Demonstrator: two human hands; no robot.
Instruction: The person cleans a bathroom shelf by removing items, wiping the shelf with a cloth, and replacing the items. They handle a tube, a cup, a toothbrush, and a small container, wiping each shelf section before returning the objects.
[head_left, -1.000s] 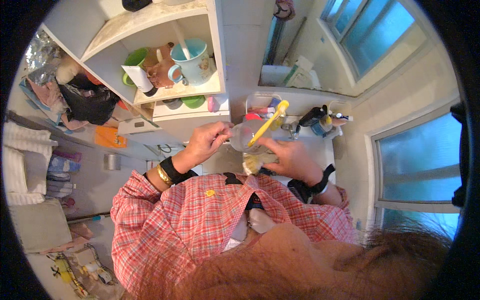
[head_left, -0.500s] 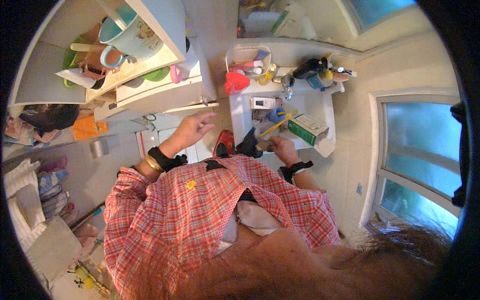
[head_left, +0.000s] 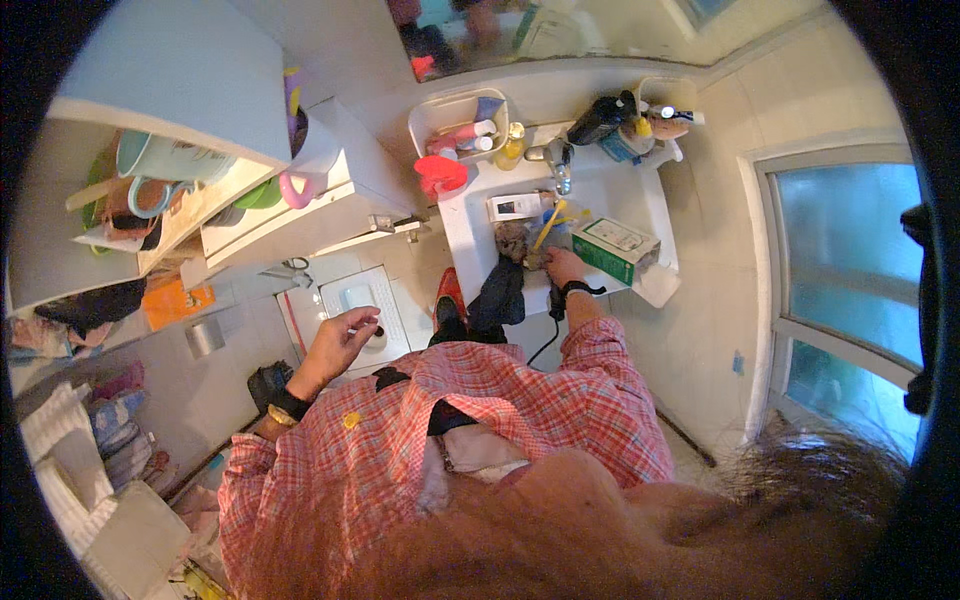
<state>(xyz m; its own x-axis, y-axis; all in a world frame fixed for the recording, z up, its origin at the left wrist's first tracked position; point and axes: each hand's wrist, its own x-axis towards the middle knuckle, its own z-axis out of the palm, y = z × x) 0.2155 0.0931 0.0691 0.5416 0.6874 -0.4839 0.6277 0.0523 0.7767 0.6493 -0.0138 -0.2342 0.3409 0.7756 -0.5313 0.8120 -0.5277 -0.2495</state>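
Observation:
My right hand point(head_left: 563, 267) reaches over the near edge of the white sink point(head_left: 655, 215). Its fingers close on the grey-brown end of a dark cloth point(head_left: 497, 297), which droops over the sink's front edge. A crumpled grey-brown wad point(head_left: 511, 240) lies in the basin beside it. Just past the fingers are a yellow stick point(head_left: 546, 226) and a green-and-white box point(head_left: 617, 250). My left hand point(head_left: 345, 340) hangs in the air above the floor to the left, fingers loosely bent and holding nothing.
A white box point(head_left: 515, 207) stands in the sink near the tap point(head_left: 562, 175). Behind are a basket point(head_left: 459, 115) of tubes, a red cup point(head_left: 440, 175) and a yellow bottle point(head_left: 511, 148). At left, a cabinet point(head_left: 300, 205) juts out. A squat toilet point(head_left: 392, 325) is in the floor.
My right hand has moved forward over the sink with the dark cloth, now lower at the basin's edge. My left hand has dropped back and left, its fingers more bent. The view has shifted.

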